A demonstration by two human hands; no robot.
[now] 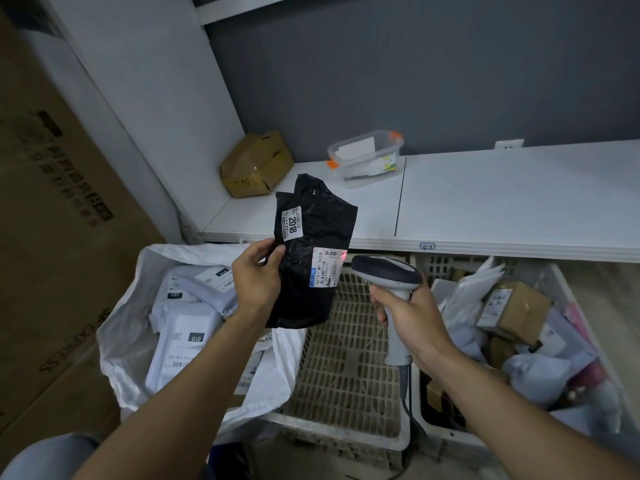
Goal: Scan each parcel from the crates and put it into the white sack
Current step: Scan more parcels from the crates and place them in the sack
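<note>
**Scanning stage, one parcel in hand.** The fingers point(259, 247) and thumb of the person's left hand point(256, 278) pinch the left edge of a black parcel point(313, 233), holding it upright in the air above the crates, label side toward the worker. The fingers point(376, 296) of the right hand point(414, 318) are wrapped round the grip of a grey scanner point(388, 270), whose head points at the parcel from just beside it. A red spot point(344, 254) lies on the top corner of the shipping label point(327, 268), which suggests the barcode is being read.

Below and to the left, the white sack point(119, 327) stands open with several pale parcels point(183, 332) already inside. Under the raised parcel, the beige crate point(346, 344) shows its slotted floor. The white crate point(562, 284) on the right holds a heap of bags and small boxes point(512, 306).

Judged from this, the work is partly done: one crate appears cleared, the black parcel awaits its drop into the sack, and the right-hand heap remains. Behind, a white shelf point(502, 202) carries a cardboard box point(256, 164) and a clear tub point(367, 157).
</note>
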